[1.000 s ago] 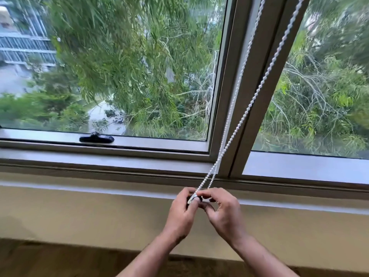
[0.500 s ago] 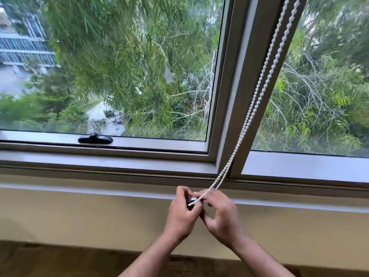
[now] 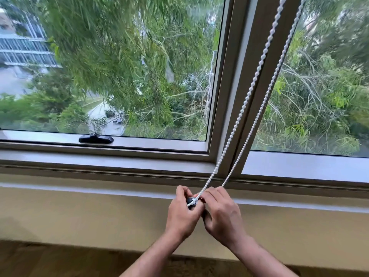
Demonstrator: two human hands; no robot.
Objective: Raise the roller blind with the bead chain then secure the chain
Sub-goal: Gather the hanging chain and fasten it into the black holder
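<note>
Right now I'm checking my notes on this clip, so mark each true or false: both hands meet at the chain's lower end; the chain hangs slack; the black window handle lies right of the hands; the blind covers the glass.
1. Both the left hand and right hand meet at the bead chain end: true.
2. The chain hangs slack: false, both strands run straight.
3. The window handle lies right of the hands: false, it is to the left.
4. The blind covers the glass: false, the panes show trees.

white plastic bead chain, matt metal window frame
</note>
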